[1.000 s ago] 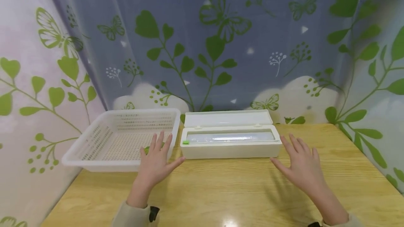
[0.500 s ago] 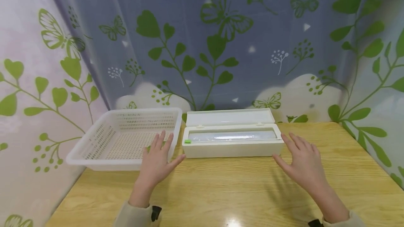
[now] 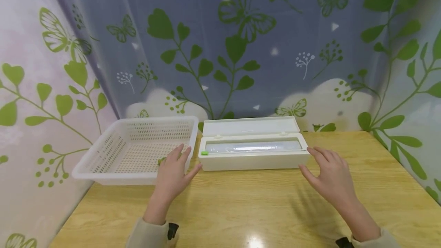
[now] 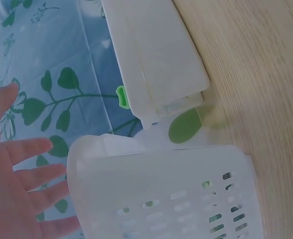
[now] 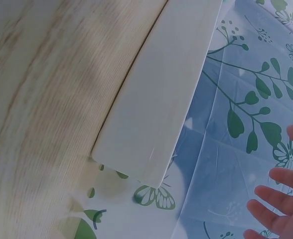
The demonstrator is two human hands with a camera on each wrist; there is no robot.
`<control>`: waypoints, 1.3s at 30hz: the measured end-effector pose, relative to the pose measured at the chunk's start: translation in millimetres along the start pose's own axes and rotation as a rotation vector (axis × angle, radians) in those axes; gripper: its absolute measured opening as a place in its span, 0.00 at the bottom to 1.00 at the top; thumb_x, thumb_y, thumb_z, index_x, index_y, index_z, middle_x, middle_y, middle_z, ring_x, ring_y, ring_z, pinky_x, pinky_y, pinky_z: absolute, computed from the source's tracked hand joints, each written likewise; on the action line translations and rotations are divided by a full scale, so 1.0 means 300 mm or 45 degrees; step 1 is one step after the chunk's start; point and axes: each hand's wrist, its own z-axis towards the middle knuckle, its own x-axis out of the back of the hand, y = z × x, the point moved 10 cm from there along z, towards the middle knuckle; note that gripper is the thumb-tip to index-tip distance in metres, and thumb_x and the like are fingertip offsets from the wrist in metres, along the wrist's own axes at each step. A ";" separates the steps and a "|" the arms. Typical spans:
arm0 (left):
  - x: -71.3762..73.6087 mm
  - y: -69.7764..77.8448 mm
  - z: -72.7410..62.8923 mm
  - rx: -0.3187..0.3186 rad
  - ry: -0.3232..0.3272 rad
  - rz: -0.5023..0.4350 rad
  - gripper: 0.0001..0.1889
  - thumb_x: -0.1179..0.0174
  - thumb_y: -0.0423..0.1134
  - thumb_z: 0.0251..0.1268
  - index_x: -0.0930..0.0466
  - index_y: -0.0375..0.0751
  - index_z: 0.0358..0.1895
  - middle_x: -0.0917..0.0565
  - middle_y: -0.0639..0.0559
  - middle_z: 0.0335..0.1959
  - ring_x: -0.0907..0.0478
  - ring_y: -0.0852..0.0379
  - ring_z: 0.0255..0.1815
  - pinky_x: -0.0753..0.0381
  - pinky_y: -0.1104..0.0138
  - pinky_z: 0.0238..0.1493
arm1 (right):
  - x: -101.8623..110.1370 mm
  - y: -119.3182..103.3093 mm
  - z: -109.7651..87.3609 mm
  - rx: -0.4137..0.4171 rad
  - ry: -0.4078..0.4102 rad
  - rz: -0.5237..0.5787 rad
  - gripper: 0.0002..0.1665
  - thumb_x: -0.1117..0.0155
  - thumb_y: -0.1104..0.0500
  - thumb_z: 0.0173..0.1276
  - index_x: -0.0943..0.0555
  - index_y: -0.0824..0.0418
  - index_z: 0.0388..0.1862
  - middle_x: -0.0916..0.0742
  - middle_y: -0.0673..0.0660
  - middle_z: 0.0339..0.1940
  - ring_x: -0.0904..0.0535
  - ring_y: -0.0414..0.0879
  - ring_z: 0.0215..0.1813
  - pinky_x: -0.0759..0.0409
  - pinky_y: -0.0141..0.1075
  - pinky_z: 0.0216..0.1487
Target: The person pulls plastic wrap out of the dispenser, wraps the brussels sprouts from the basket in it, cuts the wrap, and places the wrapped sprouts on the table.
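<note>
A long white cling film dispenser box (image 3: 255,162) stands at the back middle of the table, its lid (image 3: 251,126) raised. Inside lies a shiny roll of film (image 3: 255,147), and a green slide cutter (image 3: 204,152) sits at the left end of the slot. My left hand (image 3: 173,175) hovers before the basket's right side with fingers spread and nothing held. Beside the box's right end, my right hand (image 3: 332,175) is also spread and holds nothing, fingertips right by the corner. Both wrist views show the fingers (image 4: 39,177) apart from the box.
A white perforated plastic basket (image 3: 113,177) stands left of the box. Something small and green (image 3: 161,160) lies in it, partly hidden behind my left hand. The wooden table (image 3: 241,202) ends at a curtain (image 3: 213,49) printed with leaves and butterflies.
The left hand has shifted slightly right and its fingers have bent a little. The right hand barely moves. Box and basket stay put while the head view shifts slightly.
</note>
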 end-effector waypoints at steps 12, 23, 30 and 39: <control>0.021 0.015 0.014 -0.001 0.067 -0.016 0.22 0.44 0.53 0.56 0.22 0.36 0.42 0.19 0.45 0.36 0.23 0.52 0.26 0.28 0.69 0.16 | 0.021 -0.007 0.009 0.059 0.069 0.029 0.19 0.35 0.56 0.45 0.21 0.69 0.33 0.17 0.63 0.30 0.23 0.59 0.33 0.26 0.51 0.32; 0.010 0.096 0.078 -0.148 0.145 -0.076 0.19 0.43 0.50 0.56 0.21 0.35 0.39 0.19 0.46 0.35 0.22 0.51 0.30 0.24 0.64 0.23 | 0.000 0.011 0.042 0.114 0.048 0.055 0.19 0.33 0.59 0.43 0.21 0.70 0.33 0.17 0.63 0.29 0.22 0.58 0.32 0.25 0.49 0.33; -0.047 0.175 0.147 -0.238 0.057 -0.106 0.21 0.42 0.51 0.55 0.22 0.36 0.42 0.20 0.45 0.40 0.22 0.51 0.37 0.22 0.62 0.30 | -0.070 0.019 0.067 0.201 -0.086 0.127 0.18 0.31 0.64 0.42 0.21 0.70 0.35 0.18 0.62 0.31 0.23 0.56 0.35 0.25 0.48 0.34; -0.191 0.221 0.197 -0.294 -0.174 -0.088 0.21 0.41 0.47 0.56 0.26 0.36 0.48 0.23 0.45 0.47 0.26 0.49 0.46 0.25 0.61 0.42 | -0.213 0.019 0.093 0.425 -0.276 0.081 0.19 0.29 0.67 0.43 0.22 0.70 0.37 0.18 0.62 0.34 0.23 0.56 0.37 0.25 0.47 0.37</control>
